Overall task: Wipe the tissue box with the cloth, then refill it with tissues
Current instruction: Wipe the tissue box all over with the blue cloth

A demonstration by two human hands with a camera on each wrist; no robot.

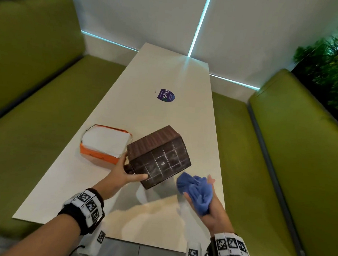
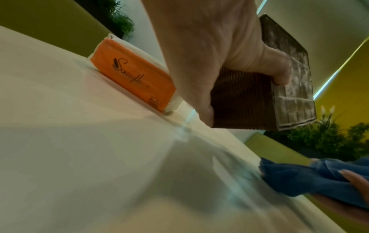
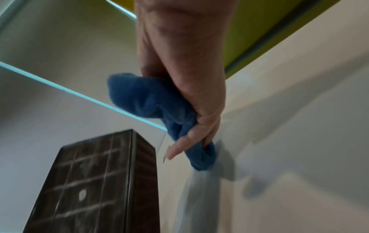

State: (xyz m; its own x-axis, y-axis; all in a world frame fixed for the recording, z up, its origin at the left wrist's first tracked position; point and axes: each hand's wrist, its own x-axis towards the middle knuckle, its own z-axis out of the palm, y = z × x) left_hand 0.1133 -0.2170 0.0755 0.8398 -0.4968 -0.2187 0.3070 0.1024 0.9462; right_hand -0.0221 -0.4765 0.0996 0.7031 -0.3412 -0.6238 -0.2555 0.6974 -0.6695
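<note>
Your right hand point(image 1: 207, 198) is curling around a bunched blue cloth point(image 1: 196, 191) near the worktop's point(image 1: 145, 110) right edge, with the cloth's lower end hanging just above the surface in the right wrist view point(image 3: 201, 159). It is sitting apart from the brown tissue box point(image 1: 158, 156), a narrow gap showing between them.

Your left hand point(image 1: 123, 175) is gripping the tissue box by its near left corner, thumb lying along the gridded face and fingers wrapping the ribbed side point(image 2: 239, 97). You are holding the box tilted and lifted off the worktop, its shadow falling on the bare surface beneath it.

Just left of the box, an orange-wrapped tissue pack point(image 1: 105, 143) is lying flat on the worktop, touching or nearly touching your left fingers; I cannot tell which.

Beyond these, the worktop is running open toward the wall, carrying only a purple sticker point(image 1: 165, 95) at its middle. Green bench seats point(image 1: 294, 148) are flanking both long edges, and a plant point(image 1: 334, 65) is standing behind the right bench.
</note>
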